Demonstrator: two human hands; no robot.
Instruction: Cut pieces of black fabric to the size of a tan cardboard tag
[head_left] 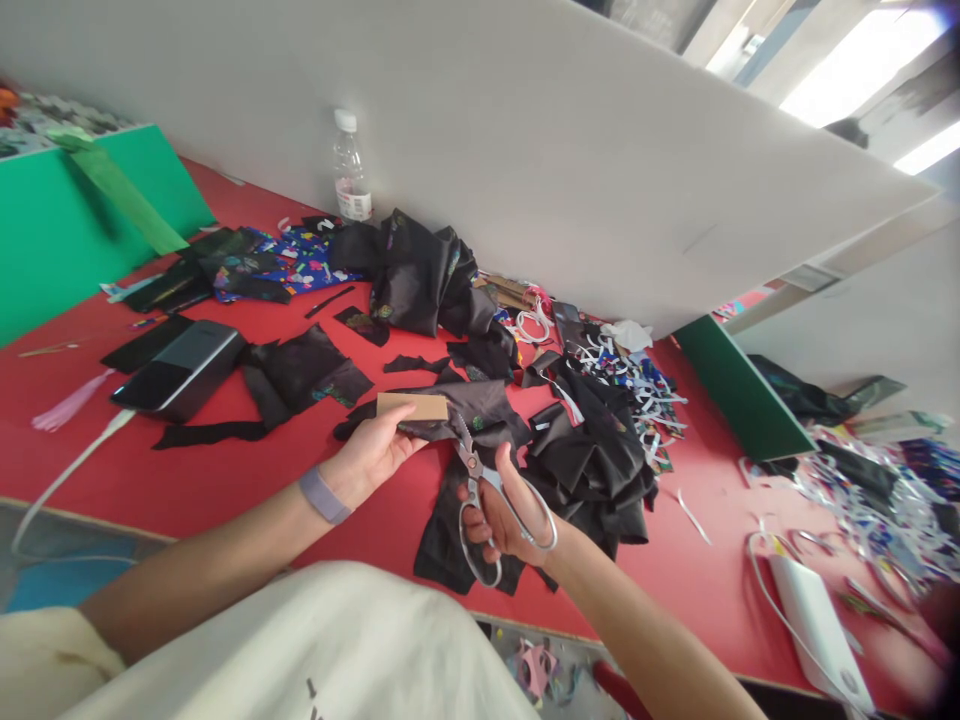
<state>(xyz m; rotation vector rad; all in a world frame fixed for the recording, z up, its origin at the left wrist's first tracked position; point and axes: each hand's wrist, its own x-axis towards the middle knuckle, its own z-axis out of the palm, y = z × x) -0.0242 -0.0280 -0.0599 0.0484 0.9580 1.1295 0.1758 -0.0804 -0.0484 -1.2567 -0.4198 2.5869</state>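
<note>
My left hand (375, 447) pinches a small tan rectangular card (412, 406) together with black cloth (480, 405) that lies under and beside it. Fingers of my right hand (506, 510) pass through the handles of a pair of silver scissors (472, 462). The blades are parted a little and point up to the left, at the cloth beside the card's right end. More black fabric (450, 540) hangs down below the scissors over the red table. A crumpled black heap (592, 450) lies just right of my right hand.
On the red table (337, 520) stand a dark box-shaped device (184, 370) with a white cable and a clear bottle (351, 170) at the grey partition (525, 150). Black and blue patterned scraps (300, 262) lie behind. Green dividers (742, 390) stand at both sides; a white power bank (817, 630) lies right.
</note>
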